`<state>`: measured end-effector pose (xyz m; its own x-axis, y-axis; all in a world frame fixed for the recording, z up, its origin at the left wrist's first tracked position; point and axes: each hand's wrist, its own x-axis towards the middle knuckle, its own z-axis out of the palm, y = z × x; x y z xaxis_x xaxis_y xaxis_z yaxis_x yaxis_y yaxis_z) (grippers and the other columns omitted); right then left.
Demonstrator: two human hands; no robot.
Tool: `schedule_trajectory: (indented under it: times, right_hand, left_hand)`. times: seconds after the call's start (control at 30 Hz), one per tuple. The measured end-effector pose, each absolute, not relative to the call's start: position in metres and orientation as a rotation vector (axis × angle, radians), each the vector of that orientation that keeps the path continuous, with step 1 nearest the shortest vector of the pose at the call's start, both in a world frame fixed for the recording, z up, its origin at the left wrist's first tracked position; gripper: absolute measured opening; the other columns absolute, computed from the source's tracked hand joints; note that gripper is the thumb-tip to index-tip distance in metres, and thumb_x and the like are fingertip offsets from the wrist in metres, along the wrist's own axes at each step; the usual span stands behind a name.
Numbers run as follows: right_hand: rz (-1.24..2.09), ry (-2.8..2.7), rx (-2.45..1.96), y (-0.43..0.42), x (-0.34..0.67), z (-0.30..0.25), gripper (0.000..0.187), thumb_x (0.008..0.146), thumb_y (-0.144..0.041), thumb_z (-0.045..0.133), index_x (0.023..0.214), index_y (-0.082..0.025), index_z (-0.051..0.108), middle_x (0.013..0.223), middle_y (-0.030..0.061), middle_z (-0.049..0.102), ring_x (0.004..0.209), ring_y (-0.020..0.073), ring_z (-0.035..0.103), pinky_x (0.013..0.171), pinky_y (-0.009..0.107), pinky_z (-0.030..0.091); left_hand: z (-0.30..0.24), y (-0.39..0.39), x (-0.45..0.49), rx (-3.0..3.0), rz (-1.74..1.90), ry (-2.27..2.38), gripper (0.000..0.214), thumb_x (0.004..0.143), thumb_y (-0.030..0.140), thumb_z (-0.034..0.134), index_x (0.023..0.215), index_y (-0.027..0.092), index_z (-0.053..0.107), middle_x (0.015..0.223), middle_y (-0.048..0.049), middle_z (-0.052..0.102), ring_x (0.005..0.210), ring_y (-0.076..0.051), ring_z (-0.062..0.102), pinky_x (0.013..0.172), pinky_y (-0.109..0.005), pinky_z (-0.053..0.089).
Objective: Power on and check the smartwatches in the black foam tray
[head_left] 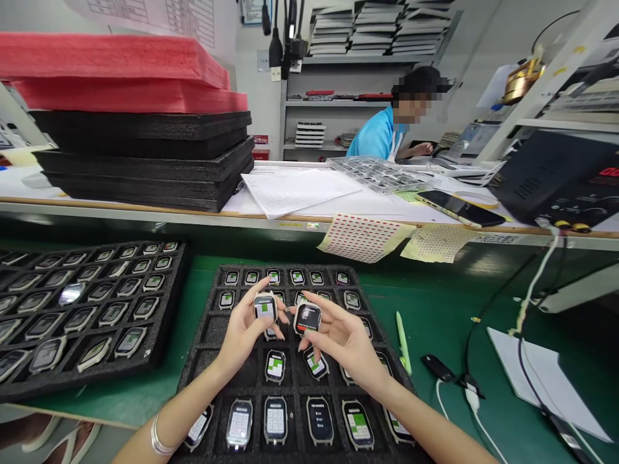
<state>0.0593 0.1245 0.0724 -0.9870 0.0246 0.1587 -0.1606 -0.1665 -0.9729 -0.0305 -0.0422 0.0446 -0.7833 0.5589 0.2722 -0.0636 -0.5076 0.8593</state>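
My left hand (244, 332) pinches a smartwatch body (265, 307) with a lit green-and-white screen. My right hand (341, 335) holds a second smartwatch body (308, 318) whose dark screen shows a red bar. Both hands hover over a black foam tray (213, 335) on the green mat. The tray's pockets hold several more watch bodies (275, 366), most with lit screens. A few pockets on the tray's left side stand bare.
A second black tray (164, 341) of watch bodies lies to the left. A green pen (403, 341), a small black device (438, 367) and white cables lie to the right. On the raised shelf sit stacked foam sheets (145, 154), papers, a phone (461, 207). A person in blue sits behind.
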Motion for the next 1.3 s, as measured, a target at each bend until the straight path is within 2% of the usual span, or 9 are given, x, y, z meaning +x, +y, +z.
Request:
schedule_trajectory:
  times: [0.13, 0.27, 0.43, 0.57, 0.7, 0.8, 0.97, 1.1, 1.3]
  right_hand:
    - [2.365, -1.876, 0.234, 0.128, 0.060, 0.068, 0.052, 0.082, -0.017, 0.063, 0.132, -0.024, 0.049, 0.100, 0.0082, 0.065, 0.070, 0.0185, 0.067, 0.047, 0.023, 0.053]
    - [2.331, -1.887, 0.180, 0.128, 0.059, 0.066, 0.044, 0.086, -0.023, 0.060, 0.129, -0.020, 0.052, 0.085, 0.0067, 0.067, 0.062, 0.0185, 0.067, 0.044, 0.023, 0.051]
    - [2.210, -1.970, -0.014, 0.124, 0.058, 0.073, 0.033, 0.087, -0.029, 0.061, 0.118, -0.018, 0.060, 0.080, 0.0059, 0.068, 0.049, 0.0119, 0.062, 0.039, 0.018, 0.045]
    - [2.226, -1.996, 0.010, 0.126, 0.058, 0.072, 0.034, 0.089, -0.031, 0.057, 0.119, -0.017, 0.060, 0.067, 0.0034, 0.065, 0.049, 0.0137, 0.062, 0.039, 0.019, 0.046]
    - [2.352, -1.929, 0.156, 0.128, 0.058, 0.068, 0.043, 0.084, -0.024, 0.061, 0.126, -0.021, 0.055, 0.084, 0.0058, 0.066, 0.061, 0.0178, 0.067, 0.043, 0.022, 0.049]
    - [2.370, -1.921, 0.199, 0.126, 0.059, 0.069, 0.053, 0.081, -0.020, 0.066, 0.132, -0.024, 0.050, 0.097, 0.0076, 0.065, 0.070, 0.0189, 0.067, 0.047, 0.023, 0.052]
    - [2.291, -1.972, 0.129, 0.122, 0.060, 0.072, 0.054, 0.083, -0.021, 0.066, 0.133, -0.022, 0.047, 0.091, 0.0065, 0.065, 0.069, 0.0173, 0.066, 0.048, 0.022, 0.053]
    - [2.284, -2.020, 0.165, 0.123, 0.062, 0.075, 0.059, 0.082, -0.020, 0.067, 0.136, -0.022, 0.043, 0.105, 0.0094, 0.063, 0.076, 0.0186, 0.066, 0.051, 0.023, 0.054]
    - [2.250, -2.133, 0.183, 0.122, 0.064, 0.074, 0.066, 0.080, -0.019, 0.068, 0.138, -0.025, 0.038, 0.113, 0.0098, 0.060, 0.079, 0.0184, 0.067, 0.054, 0.025, 0.055]
  left_hand:
    - [0.045, -0.043, -0.030, 0.765, 2.311, 1.271, 0.064, 0.076, 0.007, 0.058, 0.136, 0.020, 0.039, 0.095, -0.0062, 0.062, 0.079, -0.018, 0.060, 0.058, -0.027, 0.055]
    - [0.045, -0.043, -0.029, 0.770, 2.306, 1.271, 0.063, 0.077, 0.007, 0.058, 0.136, 0.019, 0.039, 0.094, -0.0066, 0.061, 0.079, -0.018, 0.060, 0.058, -0.027, 0.055]
    - [0.045, -0.041, -0.029, 0.783, 2.286, 1.295, 0.057, 0.083, 0.016, 0.059, 0.136, 0.019, 0.039, 0.091, -0.0066, 0.061, 0.077, -0.018, 0.061, 0.055, -0.027, 0.055]
    - [0.047, -0.039, -0.028, 0.741, 2.266, 1.379, 0.050, 0.088, 0.023, 0.056, 0.135, 0.018, 0.040, 0.086, -0.0054, 0.061, 0.074, -0.016, 0.059, 0.053, -0.026, 0.056]
    - [0.047, -0.039, -0.031, 0.691, 2.266, 1.448, 0.049, 0.089, 0.024, 0.055, 0.135, 0.018, 0.041, 0.084, -0.0045, 0.060, 0.070, -0.015, 0.058, 0.050, -0.024, 0.055]
    - [0.044, -0.041, -0.033, 0.703, 2.288, 1.382, 0.053, 0.086, 0.019, 0.057, 0.136, 0.020, 0.040, 0.090, -0.0055, 0.061, 0.075, -0.016, 0.059, 0.053, -0.026, 0.056]
    - [0.044, -0.045, -0.034, 0.798, 2.313, 1.215, 0.071, 0.074, 0.009, 0.067, 0.138, 0.022, 0.038, 0.100, -0.0066, 0.060, 0.086, -0.019, 0.060, 0.065, -0.030, 0.056]
    - [0.049, -0.046, -0.034, 0.797, 2.305, 1.291, 0.072, 0.076, 0.012, 0.068, 0.139, 0.022, 0.035, 0.101, -0.0075, 0.060, 0.087, -0.019, 0.061, 0.067, -0.031, 0.056]
    - [0.051, -0.056, -0.032, 0.750, 2.263, 1.372, 0.071, 0.077, 0.021, 0.070, 0.139, 0.024, 0.035, 0.099, -0.0070, 0.059, 0.083, -0.018, 0.062, 0.065, -0.030, 0.057]
